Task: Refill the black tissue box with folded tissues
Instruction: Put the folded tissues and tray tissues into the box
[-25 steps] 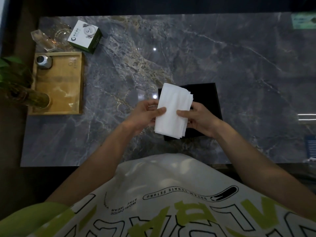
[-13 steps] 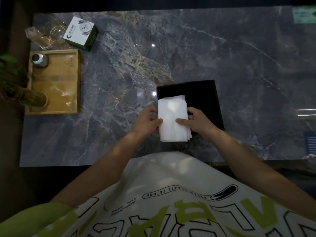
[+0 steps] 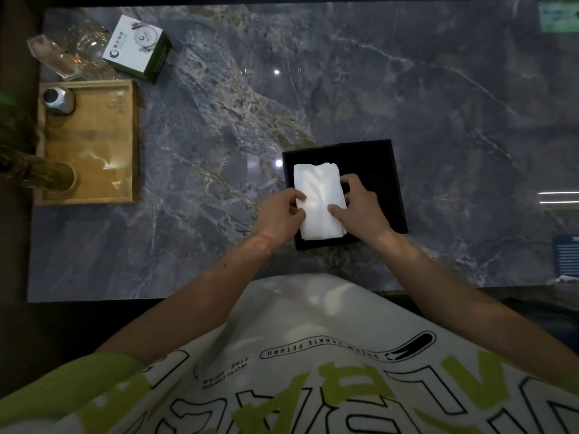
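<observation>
A stack of white folded tissues (image 3: 318,195) lies over the left half of the open black tissue box (image 3: 376,164), which sits on the dark marble table near its front edge. My left hand (image 3: 282,214) pinches the stack's left edge with thumb on top. My right hand (image 3: 360,208) grips the stack's right edge, thumb on top and fingers curled round the side. The right half of the box's dark inside is bare. The box's near-left corner is hidden by my hands and the tissues.
A wooden tray (image 3: 91,142) at the left holds a small metal jar (image 3: 58,100) and a glass vase with a plant (image 3: 40,178). Behind it stand a white-and-green carton (image 3: 138,47) and clear glassware (image 3: 62,54). My white printed shirt fills the foreground.
Both hands have lowered the tissue stack from above the box down into its left half. The stack has straightened to line up with the box.
</observation>
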A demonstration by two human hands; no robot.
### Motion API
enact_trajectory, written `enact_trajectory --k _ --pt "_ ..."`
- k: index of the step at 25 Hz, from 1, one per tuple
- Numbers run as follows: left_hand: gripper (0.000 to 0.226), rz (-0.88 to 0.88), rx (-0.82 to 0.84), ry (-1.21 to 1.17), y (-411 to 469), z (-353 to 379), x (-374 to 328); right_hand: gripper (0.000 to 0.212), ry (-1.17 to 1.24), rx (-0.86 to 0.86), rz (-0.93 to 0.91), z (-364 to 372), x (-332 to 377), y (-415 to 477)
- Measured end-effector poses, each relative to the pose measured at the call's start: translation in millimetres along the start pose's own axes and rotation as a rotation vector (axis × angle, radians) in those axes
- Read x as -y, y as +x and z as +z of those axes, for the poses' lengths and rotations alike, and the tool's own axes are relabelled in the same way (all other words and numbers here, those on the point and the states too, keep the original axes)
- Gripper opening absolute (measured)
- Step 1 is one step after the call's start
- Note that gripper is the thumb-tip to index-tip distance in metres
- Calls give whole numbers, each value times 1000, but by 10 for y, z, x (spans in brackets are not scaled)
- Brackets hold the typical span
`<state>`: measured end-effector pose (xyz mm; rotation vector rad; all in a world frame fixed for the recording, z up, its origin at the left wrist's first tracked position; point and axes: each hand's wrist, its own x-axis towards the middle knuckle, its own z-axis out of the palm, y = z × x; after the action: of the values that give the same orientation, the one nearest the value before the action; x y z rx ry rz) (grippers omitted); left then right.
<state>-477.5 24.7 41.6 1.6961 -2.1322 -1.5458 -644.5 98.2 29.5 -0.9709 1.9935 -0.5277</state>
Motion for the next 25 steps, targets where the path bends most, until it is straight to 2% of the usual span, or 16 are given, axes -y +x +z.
enact_trajectory --k 5,8,13,16,19,23,25 --pt "49 -27 150 83 86 48 -144 61 -177 9 -74 47 68 56" --pt "51 -45 216 154 135 85 -230 65 -237 19 -76 83 97 106" --pt "37 -53 241 216 205 133 -298 55 -364 92 -82 120 141 151" --pt "10 -49 296 282 255 191 -270 41 -486 126 -45 132 164 192" --pt "7 -15 308 386 275 227 -256 32 -533 163 -59 139 176 182" --pt "37 90 345 534 257 288 -145 43 -642 128 -168 131 158 57" --pt "49 194 366 628 234 295 -92 46 -781 115 -314 116 132 47"
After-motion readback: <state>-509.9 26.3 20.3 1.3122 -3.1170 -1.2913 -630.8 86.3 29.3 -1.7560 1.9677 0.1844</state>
